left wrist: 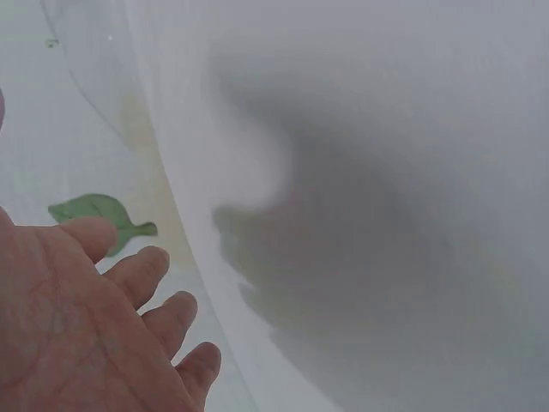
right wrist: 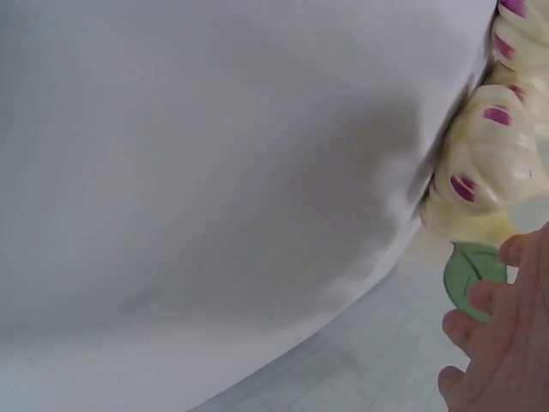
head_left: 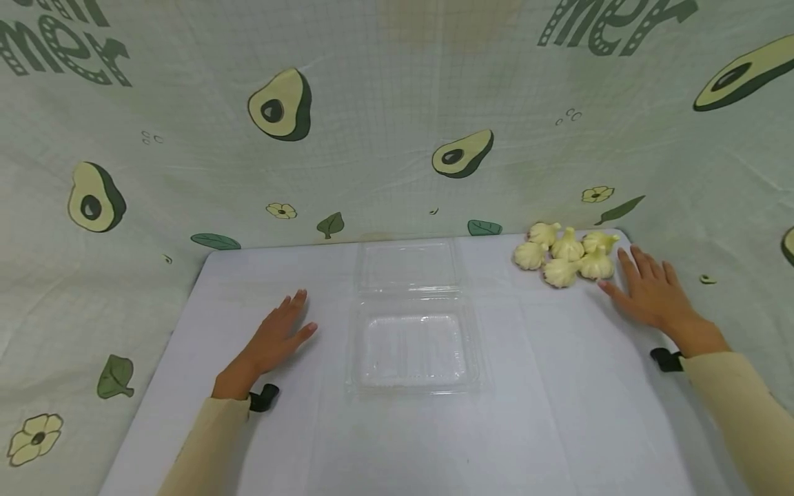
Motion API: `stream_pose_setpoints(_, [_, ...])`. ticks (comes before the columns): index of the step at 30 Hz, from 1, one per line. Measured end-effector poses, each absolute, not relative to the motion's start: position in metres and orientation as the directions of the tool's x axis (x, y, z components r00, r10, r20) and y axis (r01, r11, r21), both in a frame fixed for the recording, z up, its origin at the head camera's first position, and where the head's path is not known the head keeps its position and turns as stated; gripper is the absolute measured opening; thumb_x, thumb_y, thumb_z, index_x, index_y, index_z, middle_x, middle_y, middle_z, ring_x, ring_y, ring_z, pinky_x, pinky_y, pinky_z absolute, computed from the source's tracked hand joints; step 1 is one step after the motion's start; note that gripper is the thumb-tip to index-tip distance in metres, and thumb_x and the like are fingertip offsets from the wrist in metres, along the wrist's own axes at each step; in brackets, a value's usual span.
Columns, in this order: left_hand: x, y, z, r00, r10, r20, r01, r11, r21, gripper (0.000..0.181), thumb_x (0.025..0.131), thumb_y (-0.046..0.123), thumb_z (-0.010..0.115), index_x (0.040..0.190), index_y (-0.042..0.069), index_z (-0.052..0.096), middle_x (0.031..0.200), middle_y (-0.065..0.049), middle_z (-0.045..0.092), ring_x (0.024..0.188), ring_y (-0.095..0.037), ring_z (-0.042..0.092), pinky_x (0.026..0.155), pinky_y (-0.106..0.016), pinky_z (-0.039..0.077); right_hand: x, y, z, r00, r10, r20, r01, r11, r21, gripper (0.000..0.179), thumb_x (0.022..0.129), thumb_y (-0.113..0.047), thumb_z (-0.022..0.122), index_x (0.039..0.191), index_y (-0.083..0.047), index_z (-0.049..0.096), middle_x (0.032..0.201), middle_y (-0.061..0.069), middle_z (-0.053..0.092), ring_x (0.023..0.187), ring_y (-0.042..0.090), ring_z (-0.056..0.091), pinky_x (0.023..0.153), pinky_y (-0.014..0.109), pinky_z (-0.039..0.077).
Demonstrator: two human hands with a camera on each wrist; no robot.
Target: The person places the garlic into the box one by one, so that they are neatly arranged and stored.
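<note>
In the head view my left hand (head_left: 273,341) is held over the white table, left of a clear plastic clamshell box (head_left: 469,351), with its fingers spread and nothing in it. The box lies opened out, its lid (head_left: 409,269) laid back toward the far edge. Several garlic bulbs (head_left: 566,249) sit in a cluster at the table's back right corner. Just right of them is my right hand (head_left: 654,293), fingers extended and holding nothing. Purple patches show on the garlic bulbs (right wrist: 493,159) beside the right hand in the right wrist view.
A white cloth covers the table (head_left: 415,441). Behind it and at both sides hangs a pale curtain (head_left: 372,138) printed with avocados, leaves and flowers. Dark straps with small cameras (head_left: 265,398) are on both wrists, below tan sleeves.
</note>
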State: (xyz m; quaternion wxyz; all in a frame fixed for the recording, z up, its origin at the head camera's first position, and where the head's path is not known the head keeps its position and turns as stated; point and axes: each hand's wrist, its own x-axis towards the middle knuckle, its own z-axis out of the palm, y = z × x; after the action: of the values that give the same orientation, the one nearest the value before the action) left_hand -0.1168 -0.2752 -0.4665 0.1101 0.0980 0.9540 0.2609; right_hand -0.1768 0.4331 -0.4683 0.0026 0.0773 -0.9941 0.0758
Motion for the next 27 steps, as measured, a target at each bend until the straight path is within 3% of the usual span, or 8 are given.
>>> stream_pose_setpoints(15, [-0.106, -0.242, -0.465, -0.955, 0.253, -0.153, 0.092, 0.745, 0.660, 0.073, 0.112, 0.042, 0.053, 0.170, 0.013, 0.020, 0.174, -0.016, 0.022, 0.159, -0.042, 0.021, 0.128, -0.063, 0.019, -0.185, 0.423, -0.464, -0.990, -0.143, 0.011, -0.143, 0.977, -0.160, 0.089, 0.112, -0.055, 0.038, 0.162, 0.014, 0.014, 0.160, 0.046, 0.018, 0.142, 0.066, 0.021, 0.121, 0.078, 0.006])
stream_pose_setpoints(21, [-0.103, -0.229, -0.469, -0.954, 0.273, -0.121, 0.111, 0.700, 0.705, 0.073, 0.110, 0.035, 0.059, 0.169, 0.008, 0.025, 0.171, -0.014, 0.029, 0.158, -0.040, 0.027, 0.126, -0.063, 0.024, -0.190, 0.419, -0.464, -0.990, -0.144, 0.013, -0.144, 0.978, -0.152, 0.087, 0.112, -0.055, 0.040, 0.162, 0.014, 0.016, 0.158, 0.046, 0.023, 0.142, 0.065, 0.023, 0.119, 0.079, 0.010])
stream_pose_setpoints(27, [-0.100, -0.219, -0.469, -0.957, 0.269, -0.106, 0.096, 0.640, 0.762, 0.071, 0.109, 0.028, 0.062, 0.167, 0.005, 0.029, 0.166, -0.016, 0.040, 0.150, -0.047, 0.040, 0.122, -0.065, 0.032, -0.192, 0.418, -0.465, -0.990, -0.141, 0.027, -0.144, 0.976, -0.164, 0.086, 0.111, -0.052, 0.045, 0.160, 0.015, 0.021, 0.151, 0.045, 0.031, 0.141, 0.063, 0.027, 0.118, 0.079, 0.013])
